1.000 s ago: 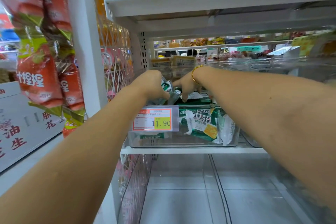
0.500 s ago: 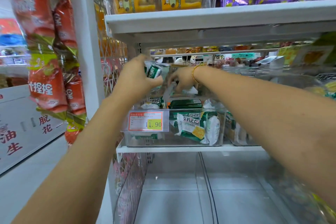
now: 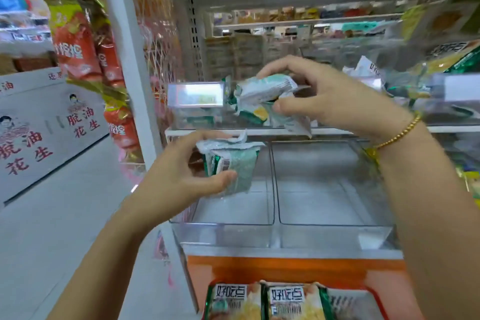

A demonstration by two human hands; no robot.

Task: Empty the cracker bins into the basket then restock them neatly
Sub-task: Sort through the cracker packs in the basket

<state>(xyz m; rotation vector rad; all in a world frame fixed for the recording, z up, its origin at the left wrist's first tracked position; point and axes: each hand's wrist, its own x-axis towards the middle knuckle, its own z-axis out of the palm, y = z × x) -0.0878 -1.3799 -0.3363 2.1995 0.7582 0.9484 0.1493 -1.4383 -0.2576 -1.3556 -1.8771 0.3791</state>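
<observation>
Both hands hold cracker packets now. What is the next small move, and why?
Probably lower both hands and drop everything into the orange basket below. The left hand grips one green packet and the right hand pinches a bunch of packets. Both are in the air in front of the shelf, and the basket already contains similar packets.

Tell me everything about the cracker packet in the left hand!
The cracker packet is a small green-and-white pouch of crinkly, shiny plastic, with a crimped white seal along its top. Its print is too blurred to read. It is held roughly upright, seal up, in the air in front of a clear bin. The left hand pinches it, fingers over the top and thumb on the front. Nothing else touches it; the right hand holds other packets higher up.
</observation>
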